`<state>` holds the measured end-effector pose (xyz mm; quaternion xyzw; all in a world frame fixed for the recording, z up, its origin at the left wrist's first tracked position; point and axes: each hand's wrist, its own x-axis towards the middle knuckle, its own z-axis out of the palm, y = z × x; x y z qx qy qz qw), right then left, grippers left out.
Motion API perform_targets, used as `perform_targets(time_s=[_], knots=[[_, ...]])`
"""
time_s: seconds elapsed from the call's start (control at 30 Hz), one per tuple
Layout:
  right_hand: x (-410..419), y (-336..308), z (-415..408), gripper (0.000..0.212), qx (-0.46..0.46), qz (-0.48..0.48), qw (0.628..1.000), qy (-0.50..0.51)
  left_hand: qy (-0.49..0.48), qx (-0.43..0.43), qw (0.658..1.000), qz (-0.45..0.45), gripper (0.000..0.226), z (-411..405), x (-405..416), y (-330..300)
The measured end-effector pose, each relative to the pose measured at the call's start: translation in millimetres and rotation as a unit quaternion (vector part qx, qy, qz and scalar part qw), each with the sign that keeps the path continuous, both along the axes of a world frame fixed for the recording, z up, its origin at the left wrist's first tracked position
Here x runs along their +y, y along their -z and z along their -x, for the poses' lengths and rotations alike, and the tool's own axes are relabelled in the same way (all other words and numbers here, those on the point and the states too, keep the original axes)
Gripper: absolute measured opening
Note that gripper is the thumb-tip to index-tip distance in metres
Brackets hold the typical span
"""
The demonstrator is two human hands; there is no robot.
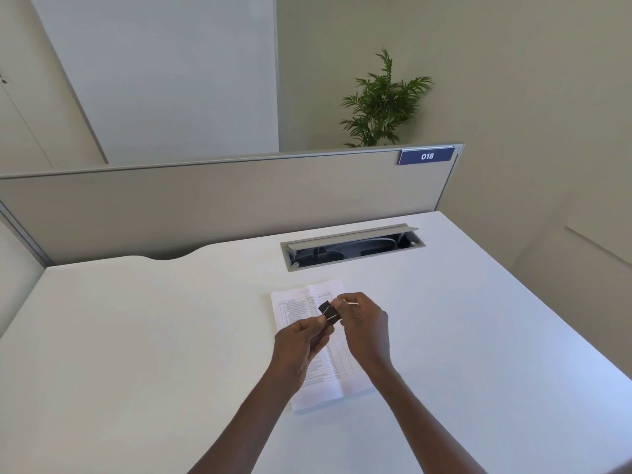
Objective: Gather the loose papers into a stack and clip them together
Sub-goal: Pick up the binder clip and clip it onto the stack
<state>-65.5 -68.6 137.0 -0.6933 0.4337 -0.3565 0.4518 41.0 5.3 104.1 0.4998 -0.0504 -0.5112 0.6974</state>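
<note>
A stack of white printed papers (337,369) lies flat on the white desk (136,336), slightly fanned at its near end. Both hands hover above the stack's middle. A black binder clip (329,313) is held between them: my left hand (301,347) pinches its black body from below, and my right hand (364,323) grips one of its silver wire handles. The clip is in the air, apart from the papers. My forearms hide part of the sheets.
An open cable tray (352,248) is set into the desk behind the papers. A grey partition (222,200) with a blue "018" label (426,156) closes the far edge. A green plant (383,104) stands beyond it.
</note>
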Motion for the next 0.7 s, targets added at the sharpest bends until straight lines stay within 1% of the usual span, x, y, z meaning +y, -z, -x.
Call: perform_targets(time_s=[0.07, 0.17, 0.27, 0.37, 0.53, 0.63, 0.7], knots=[[-0.5, -0.4, 0.6, 0.013, -0.021, -0.027, 0.999, 0.006, 0.001, -0.017, 1.0, -0.001, 0.019, -3.5, 2.4, 1.6], [-2.0, -6.4, -0.2, 0.015, -0.061, -0.108, 0.992, 0.013, -0.003, -0.046, 0.999, -0.003, 0.016, -7.7, 3.1, 2.5], [-6.4, -12.9, -1.8, 0.02, -0.077, -0.175, 0.981, 0.023, -0.001, -0.066, 0.998, 0.002, 0.015, -11.7, 2.1, 3.3], [-13.0, -13.3, -2.0, 0.025, -0.068, -0.208, 0.975, 0.021, -0.001, -0.067, 0.998, 0.003, 0.016, -13.1, -0.1, 3.2], [-25.7, -8.0, -1.1, 0.025, -0.071, -0.273, 0.959, 0.005, -0.012, -0.063, 0.998, -0.009, 0.012, -9.1, -6.9, 2.3], [-29.2, -1.6, 0.5, 0.023, -0.065, -0.277, 0.959, -0.008, -0.018, -0.033, 0.999, -0.017, 0.012, -2.4, -12.4, -0.2], [-32.1, 3.3, 1.5, 0.022, -0.063, -0.268, 0.961, -0.007, -0.016, -0.028, 0.999, -0.018, 0.013, 2.6, -16.2, -2.4]])
